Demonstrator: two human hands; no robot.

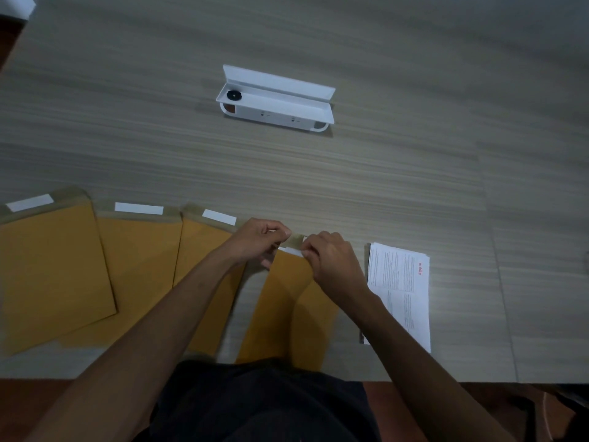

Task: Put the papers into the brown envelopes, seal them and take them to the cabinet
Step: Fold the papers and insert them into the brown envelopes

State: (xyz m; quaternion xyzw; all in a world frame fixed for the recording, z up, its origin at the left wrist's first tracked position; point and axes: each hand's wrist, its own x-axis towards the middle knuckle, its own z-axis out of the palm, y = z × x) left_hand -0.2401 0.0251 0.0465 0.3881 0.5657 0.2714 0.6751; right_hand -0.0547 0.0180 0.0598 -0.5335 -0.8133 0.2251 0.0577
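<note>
Several brown envelopes lie side by side along the table's near edge. The rightmost envelope [287, 301] sits in front of me with its flap [295, 240] raised. My left hand [261, 239] pinches the flap's left end. My right hand [331, 260] pinches the white adhesive strip [291, 251] at the flap. Three more envelopes, at the far left [47, 266], left of centre [140, 266] and under my left forearm [197, 250], lie flat with their flaps unfolded and white strips showing. A stack of printed papers [400, 282] lies right of my right hand.
A white open box [277, 103] with a small black round object [234, 95] inside stands at the middle of the wood-grain table [382, 173]. The table's near edge runs just in front of my body. A white object's corner [16, 4] shows at the top left.
</note>
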